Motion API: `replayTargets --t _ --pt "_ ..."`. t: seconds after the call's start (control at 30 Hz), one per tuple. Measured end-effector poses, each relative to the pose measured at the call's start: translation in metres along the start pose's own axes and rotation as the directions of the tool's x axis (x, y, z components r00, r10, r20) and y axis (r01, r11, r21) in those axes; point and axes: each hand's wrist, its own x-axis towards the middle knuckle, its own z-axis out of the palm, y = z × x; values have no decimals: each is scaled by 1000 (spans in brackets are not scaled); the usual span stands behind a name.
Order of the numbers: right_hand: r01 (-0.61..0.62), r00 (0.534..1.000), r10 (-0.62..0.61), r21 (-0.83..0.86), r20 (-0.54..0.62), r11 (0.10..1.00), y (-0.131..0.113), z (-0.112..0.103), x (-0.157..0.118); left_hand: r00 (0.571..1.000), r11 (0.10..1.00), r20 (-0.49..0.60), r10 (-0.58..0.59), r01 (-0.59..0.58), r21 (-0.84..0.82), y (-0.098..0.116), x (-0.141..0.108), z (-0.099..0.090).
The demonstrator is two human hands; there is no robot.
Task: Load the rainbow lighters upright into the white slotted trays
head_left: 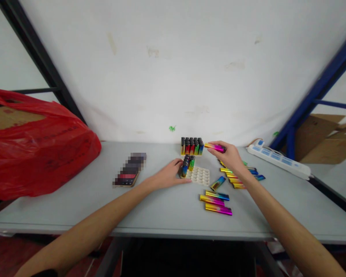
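Note:
Between the thumb and fingers of my right hand (226, 156) is a yellow and magenta lighter (216, 147), held above the table. My left hand (171, 175) has its fingers apart around the left end of a white tray with round holes (200, 176). Several upright lighters (188, 163) stand in the tray's left part, beside my left fingertips. Behind it, a full block of upright lighters (192, 146) stands near the wall. Loose lighters lie in front of the tray (218, 209) and to its right (233, 179), partly under my right forearm.
A phone (128, 179) lies left of my left hand on the grey table (150, 215). A red plastic bag (46, 150) fills the far left. At the right are a white power strip (279, 158) and a cardboard box (323, 142) behind a blue post.

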Motion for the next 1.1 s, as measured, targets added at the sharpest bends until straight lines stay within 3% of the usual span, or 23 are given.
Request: replayTargets --t 0.1,0.23,0.5,0.63,0.77,0.9,1.1 --pt "-46 999 40 218 31 975 2 22 20 1000 1000 -9 -8 8 21 0 1 0" --pt "-104 994 89 332 59 938 12 37 16 1000 1000 -4 -20 20 8 1 2 0" --pt "-154 971 76 348 228 925 19 41 -7 1000 1000 -6 -1 1 -15 2 1 -2" --pt "-165 969 99 293 227 942 20 48 -4 1000 1000 -2 -6 6 -21 0 2 0" --pt "-222 970 158 399 187 890 22 51 -2 1000 999 -15 -11 10 -33 -2 3 1" --pt "-211 966 105 480 237 852 24 49 -3 1000 999 -22 -4 3 -32 -2 2 1" --pt "-273 944 126 506 305 818 27 48 -4 1000 1000 -12 -7 6 -20 -2 2 1"
